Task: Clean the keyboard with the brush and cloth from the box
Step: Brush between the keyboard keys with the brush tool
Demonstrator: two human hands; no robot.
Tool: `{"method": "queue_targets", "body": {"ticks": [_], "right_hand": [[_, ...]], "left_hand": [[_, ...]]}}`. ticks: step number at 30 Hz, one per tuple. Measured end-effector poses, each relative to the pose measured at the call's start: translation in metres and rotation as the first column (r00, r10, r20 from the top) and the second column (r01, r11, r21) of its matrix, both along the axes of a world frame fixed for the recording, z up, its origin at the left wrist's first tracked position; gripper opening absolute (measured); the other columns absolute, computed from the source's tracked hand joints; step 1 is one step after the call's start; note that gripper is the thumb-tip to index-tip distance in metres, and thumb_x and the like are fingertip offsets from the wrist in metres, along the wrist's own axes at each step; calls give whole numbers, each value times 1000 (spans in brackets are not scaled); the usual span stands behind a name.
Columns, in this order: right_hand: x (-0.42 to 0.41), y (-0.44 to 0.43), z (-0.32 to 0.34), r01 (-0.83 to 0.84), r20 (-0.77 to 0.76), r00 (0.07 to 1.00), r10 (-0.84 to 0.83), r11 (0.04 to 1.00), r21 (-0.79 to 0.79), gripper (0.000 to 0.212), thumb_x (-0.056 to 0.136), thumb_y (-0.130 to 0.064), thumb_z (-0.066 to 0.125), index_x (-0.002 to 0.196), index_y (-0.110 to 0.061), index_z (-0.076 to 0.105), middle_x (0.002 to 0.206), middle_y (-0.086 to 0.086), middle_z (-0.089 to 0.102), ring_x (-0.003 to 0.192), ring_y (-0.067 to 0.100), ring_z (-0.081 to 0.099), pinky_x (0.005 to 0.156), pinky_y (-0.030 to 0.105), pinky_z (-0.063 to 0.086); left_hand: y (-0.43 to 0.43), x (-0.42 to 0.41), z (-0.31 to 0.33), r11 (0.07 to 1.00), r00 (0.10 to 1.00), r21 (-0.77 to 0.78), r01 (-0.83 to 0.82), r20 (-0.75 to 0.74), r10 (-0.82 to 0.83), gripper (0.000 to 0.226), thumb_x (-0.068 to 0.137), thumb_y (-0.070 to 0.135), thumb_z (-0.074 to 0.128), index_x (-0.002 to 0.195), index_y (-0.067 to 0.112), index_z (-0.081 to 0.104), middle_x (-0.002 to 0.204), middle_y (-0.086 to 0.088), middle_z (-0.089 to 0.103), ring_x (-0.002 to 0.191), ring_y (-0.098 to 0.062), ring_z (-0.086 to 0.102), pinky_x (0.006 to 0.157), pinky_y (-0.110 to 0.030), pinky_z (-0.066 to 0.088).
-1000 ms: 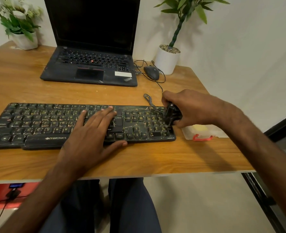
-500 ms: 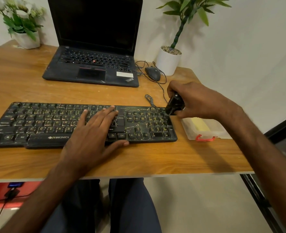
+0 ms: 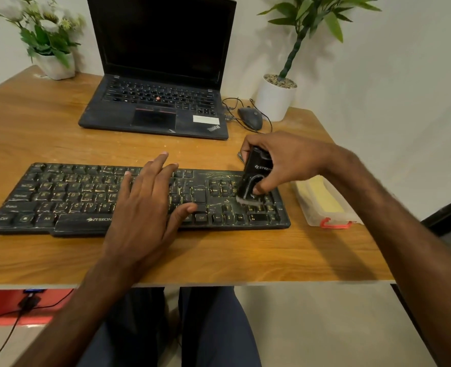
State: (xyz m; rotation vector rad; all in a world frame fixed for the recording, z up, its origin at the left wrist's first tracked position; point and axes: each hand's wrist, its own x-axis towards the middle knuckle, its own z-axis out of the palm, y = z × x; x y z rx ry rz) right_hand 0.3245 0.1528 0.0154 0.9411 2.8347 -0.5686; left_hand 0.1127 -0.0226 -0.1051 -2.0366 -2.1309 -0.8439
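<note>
Both hands are over the keyboard [image 3: 60,197]. The left hand [image 3: 144,207] lies palm down on its middle keys, fingers straight and spread, holding nothing, with the thumb reaching towards the Ctrl key at 4 o'clock from the palm. The right hand [image 3: 285,160] grips a black brush [image 3: 256,176], fingers curled over its top and the thumb pressed low on its body. The brush stands tilted, its pale bristles touching the keys at the keyboard's right end.

Dark blue trousers [image 3: 219,327] show under the worktop [image 3: 219,255] at 6 o'clock. The black keyboard, its keys streaked with pale grime, lies lengthwise across the wooden worktop. Just beside its right end, at 3 o'clock, sits a clear plastic box [image 3: 350,219] with a red latch, and a yellow cloth [image 3: 322,197] lies inside it. The right forearm crosses above the box's far side.

Farther back, at 12 o'clock from the keyboard, an open black laptop [image 3: 160,102] shows a dark screen. A dark wired mouse [image 3: 250,117] lies at the laptop's 3 o'clock, near a white pot holding a green plant [image 3: 276,102]. A white pot of flowers [image 3: 54,64] stands at the far left corner, at 10 o'clock.
</note>
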Motion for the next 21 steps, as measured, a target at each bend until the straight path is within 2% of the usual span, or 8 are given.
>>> {"method": "queue_targets", "body": {"ticks": [2, 4, 5, 7, 11, 15, 16, 21], "right_hand": [[-7, 2, 3, 14, 23, 1000, -19, 976, 217, 56, 70, -25, 84, 113, -22, 49, 96, -8, 58, 84, 10, 59, 60, 15, 44], [-8, -5, 6, 33, 26, 998, -53, 872, 489, 55, 74, -29, 81, 117, -20, 48, 95, -8, 51, 82, 11, 51, 57, 10, 30], [-8, -10, 4, 35, -1, 999, -41, 845, 533, 55, 75, -29, 80, 118, -20, 48, 96, -7, 50, 82, 11, 48, 57, 9, 28], [-11, -22, -5, 6, -60, 998, 23, 895, 447, 54, 75, -26, 80, 116, -20, 45, 98, -6, 57, 86, 12, 55, 61, 15, 41], [-10, -52, -18, -70, 10, 997, 71, 933, 354, 56, 74, -28, 80, 113, -25, 41, 98, -5, 62, 87, 14, 60, 67, 31, 53], [1, -76, -1, -121, -14, 993, 121, 992, -36, 53, 71, -23, 84, 109, -29, 47, 95, -8, 64, 81, 3, 65, 61, 22, 55], [4, -75, 3, -112, -35, 993, 110, 991, -68, 52, 71, -22, 84, 109, -27, 48, 96, -9, 64, 82, 0, 64, 61, 19, 54], [1, -45, 4, -2, -174, 984, 42, 975, 222, 53, 73, -25, 83, 112, -22, 48, 99, -10, 60, 89, 4, 62, 67, 23, 55]], "left_hand": [[-1, -1, -1, 1000, 1000, 13, -1, 18, 1, 82, 98, 69, 16, 148, 7, 34, 160, -14, 28, 147, -29, 28, 117, -62, 23], [-1, -1, -1, 1000, 1000, 21, 0, 31, -1, 82, 98, 69, 16, 148, 7, 34, 160, -14, 28, 147, -29, 28, 117, -62, 22], [-1, -2, -1, 1000, 999, 27, 2, 39, -3, 82, 98, 69, 17, 148, 7, 34, 160, -13, 28, 147, -28, 28, 117, -62, 22], [-1, -3, -1, 999, 998, 47, 13, 61, -15, 83, 97, 70, 16, 149, 7, 33, 160, -14, 27, 148, -28, 27, 117, -63, 22], [-2, -6, -1, 994, 989, 97, 40, 138, -53, 88, 95, 73, 11, 149, 7, 33, 161, -13, 27, 148, -25, 27, 118, -61, 21], [-2, -5, -1, 995, 992, 87, 44, 114, -54, 89, 95, 72, 11, 148, 5, 35, 160, -14, 29, 147, -26, 30, 118, -60, 20], [-1, -5, -1, 996, 994, 79, 43, 98, -51, 90, 95, 73, 10, 148, 5, 35, 160, -14, 29, 147, -27, 30, 118, -60, 20], [0, -3, 0, 998, 998, 46, 30, 60, -32, 92, 94, 74, 9, 148, 5, 36, 159, -16, 29, 146, -29, 31, 117, -63, 21]]}}
